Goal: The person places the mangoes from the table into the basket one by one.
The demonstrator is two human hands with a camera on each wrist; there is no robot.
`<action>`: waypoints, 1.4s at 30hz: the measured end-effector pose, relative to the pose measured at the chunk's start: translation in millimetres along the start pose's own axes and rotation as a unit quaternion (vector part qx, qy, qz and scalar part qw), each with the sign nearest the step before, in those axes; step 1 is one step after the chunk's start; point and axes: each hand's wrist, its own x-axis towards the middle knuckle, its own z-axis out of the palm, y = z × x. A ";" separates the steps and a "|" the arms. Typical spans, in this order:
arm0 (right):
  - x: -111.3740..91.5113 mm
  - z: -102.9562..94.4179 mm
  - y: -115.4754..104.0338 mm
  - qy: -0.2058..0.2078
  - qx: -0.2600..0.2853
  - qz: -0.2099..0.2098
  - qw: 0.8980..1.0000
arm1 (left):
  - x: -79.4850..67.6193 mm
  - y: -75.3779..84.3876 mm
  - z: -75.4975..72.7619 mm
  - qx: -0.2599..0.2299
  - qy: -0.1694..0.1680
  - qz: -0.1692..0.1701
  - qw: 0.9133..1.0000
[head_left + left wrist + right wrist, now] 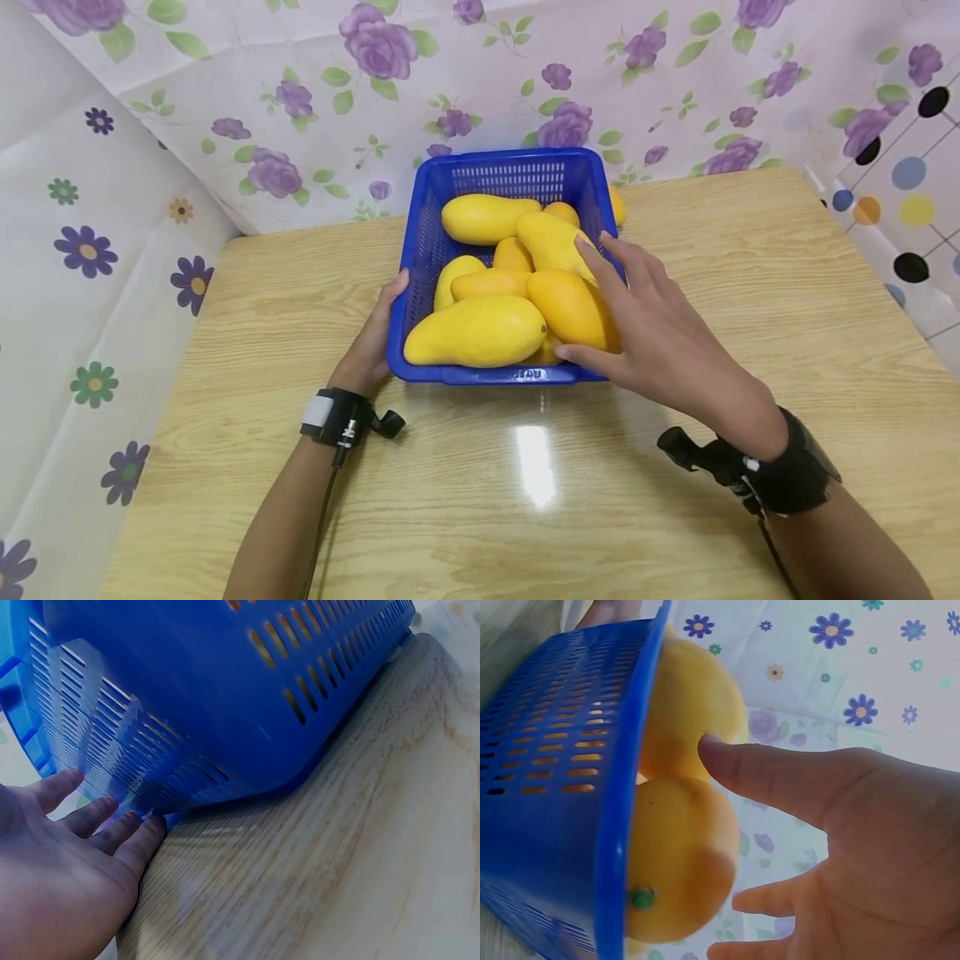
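A blue plastic basket [416, 275] stands on the wooden table, heaped with several yellow mangoes [480, 329]. My left hand [375, 337] is at its left side, thumb by the rim. In the left wrist view the straight fingers [139, 844] lie against the slotted wall. Over the basket's right side hovers my right hand [660, 333], fingers spread and nothing in its grasp. Nearest to it is an orange-yellow mango [573, 308], whose green stem end [643, 898] shows in the right wrist view. The right thumb [742, 761] overlaps the mangoes there.
Behind the basket's right side, another yellow fruit [617, 206] is partly hidden. The wooden table [285, 308] reaches back to a flowered sheet [300, 125]. Each wrist wears a black strap with a small camera, and cables run along the forearms.
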 end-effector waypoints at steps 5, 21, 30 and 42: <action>-1.3 -7.1 1.2 -0.001 0.004 0.002 1.000 | 0.0 -0.4 -0.4 -0.001 0.008 -0.008 1.000; -1.0 -26.6 5.1 -0.012 0.066 0.064 0.996 | 0.4 -1.3 -0.8 0.002 0.006 -0.006 1.000; 1.8 -35.1 13.3 0.033 0.088 0.076 0.993 | 0.3 -0.7 -0.1 0.002 0.006 -0.010 1.000; 9.4 -49.2 26.3 0.058 0.098 0.088 0.990 | -3.8 2.5 2.1 0.011 -0.003 -0.009 1.000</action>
